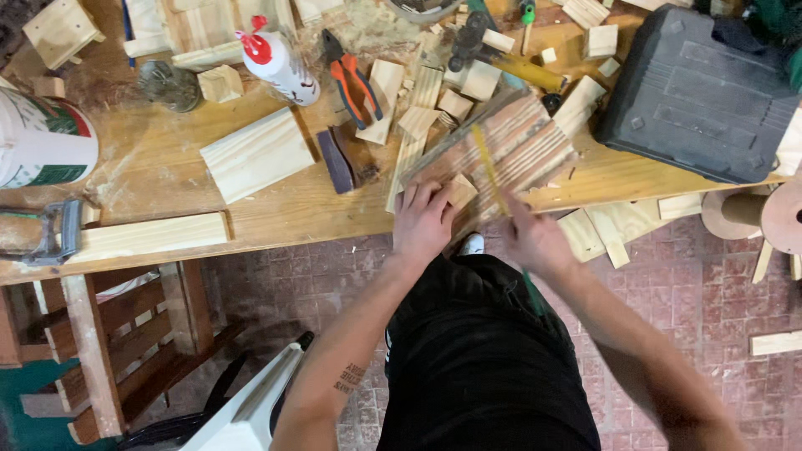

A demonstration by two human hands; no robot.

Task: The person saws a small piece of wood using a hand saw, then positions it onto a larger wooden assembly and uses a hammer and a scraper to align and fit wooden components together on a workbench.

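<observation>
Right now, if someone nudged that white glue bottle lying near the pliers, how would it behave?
The glue bottle lies on its side and looks round, so it would probably roll, perhaps into the pliers beside it. It seems plastic, so likely light and hardly fragile. Sawdust on the bench might slow it.

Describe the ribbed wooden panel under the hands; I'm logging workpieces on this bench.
The ribbed wooden panel is a reddish-brown board with parallel grooves along its length, lying flat and skewed at the workbench front edge. The left hand presses a small wood block onto it; the right hand holds a yellow pencil-like stick across it.
</observation>
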